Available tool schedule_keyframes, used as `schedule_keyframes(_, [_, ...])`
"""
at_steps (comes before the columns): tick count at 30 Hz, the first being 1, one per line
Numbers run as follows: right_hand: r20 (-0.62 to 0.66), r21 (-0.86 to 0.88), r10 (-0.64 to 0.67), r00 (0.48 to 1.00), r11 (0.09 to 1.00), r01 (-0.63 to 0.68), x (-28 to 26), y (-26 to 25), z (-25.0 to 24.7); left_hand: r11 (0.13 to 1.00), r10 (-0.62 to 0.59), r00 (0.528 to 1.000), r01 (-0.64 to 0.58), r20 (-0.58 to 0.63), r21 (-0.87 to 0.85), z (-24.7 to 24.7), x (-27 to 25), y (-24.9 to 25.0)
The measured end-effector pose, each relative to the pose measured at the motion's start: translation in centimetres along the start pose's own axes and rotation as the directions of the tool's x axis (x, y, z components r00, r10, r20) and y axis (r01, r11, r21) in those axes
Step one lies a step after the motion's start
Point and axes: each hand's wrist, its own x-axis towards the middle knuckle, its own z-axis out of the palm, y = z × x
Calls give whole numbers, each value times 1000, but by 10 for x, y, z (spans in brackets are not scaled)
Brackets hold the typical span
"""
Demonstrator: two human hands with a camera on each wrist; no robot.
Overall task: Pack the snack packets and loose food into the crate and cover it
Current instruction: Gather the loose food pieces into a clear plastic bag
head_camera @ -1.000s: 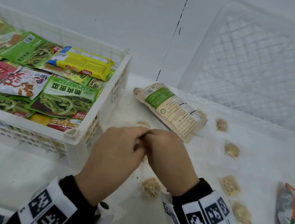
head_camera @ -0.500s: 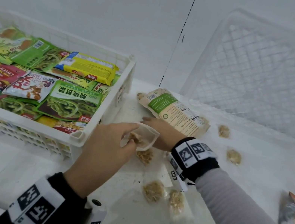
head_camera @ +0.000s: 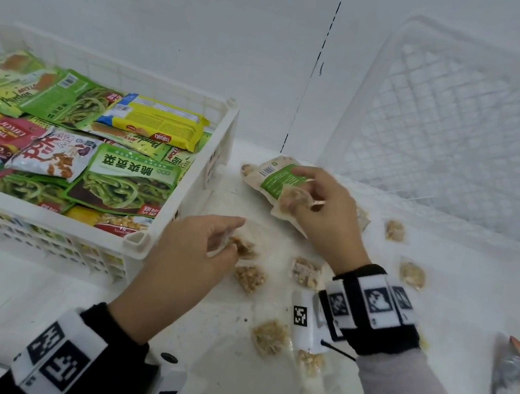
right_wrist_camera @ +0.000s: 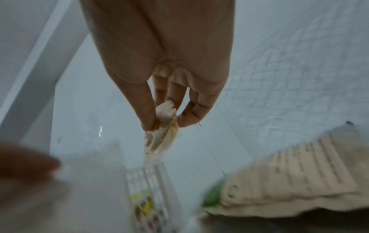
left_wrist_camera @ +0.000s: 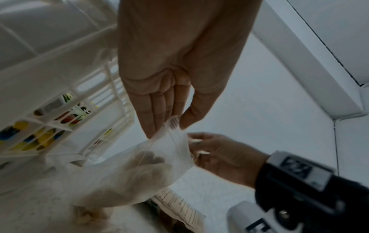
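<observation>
The left hand (head_camera: pixel 184 254) pinches a clear bag (left_wrist_camera: pixel 159 159) open beside the crate (head_camera: pixel 185 180), so the right hand (head_camera: pixel 325 215), pinching a small snack sachet (right_wrist_camera: pixel 162 124), should drop it squarely into the mouth.

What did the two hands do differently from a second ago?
A second ago both hands were pressed together low over the table. Now they are apart: the left hand pinches an open clear bag, and the right hand has reached away to the beige and green packet and pinches a small food packet. The crate and its snacks stayed put.
</observation>
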Motion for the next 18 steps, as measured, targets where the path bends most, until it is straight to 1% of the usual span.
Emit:
schedule_keyframes(1, [-47,106,-18,999,994,23,-6,-10,-6,1000,3,1000,-3,-7,7,0,1,0])
schedule_keyframes(2, [-57,196,-32,998,980,43,-13,-18,-10,1000,6,1000,-6,-10,18,0,1,0])
schedule_keyframes(3, [-37,264,-47,998,963,55,-20,-26,-13,999,10,1000,-10,-13,31,-1,2,-1])
schedule_keyframes(4, [1,290,-70,998,955,67,-27,-32,-13,999,13,1000,-13,-14,46,-1,3,0])
schedule_keyframes(5, [34,265,-105,994,960,92,-33,-36,-12,998,19,1000,-18,-16,56,-1,4,0])
schedule_keyframes(8, [105,24,-216,971,976,215,-47,-38,1,996,24,999,-20,-37,83,-1,6,3])
schedule_keyframes(11, [146,-195,-291,946,929,316,-53,-35,15,993,40,998,-34,-53,114,0,4,7])
schedule_keyframes(13, [180,-312,-345,921,868,386,-56,-34,22,992,59,997,-54,-45,118,0,0,13])
schedule_keyframes(16, [227,-400,-386,894,800,447,-60,-34,30,988,96,995,-92,-33,123,1,-5,17])
schedule_keyframes(18, [296,-417,-355,887,787,455,-58,-33,32,989,86,996,-80,-38,121,1,-6,18])
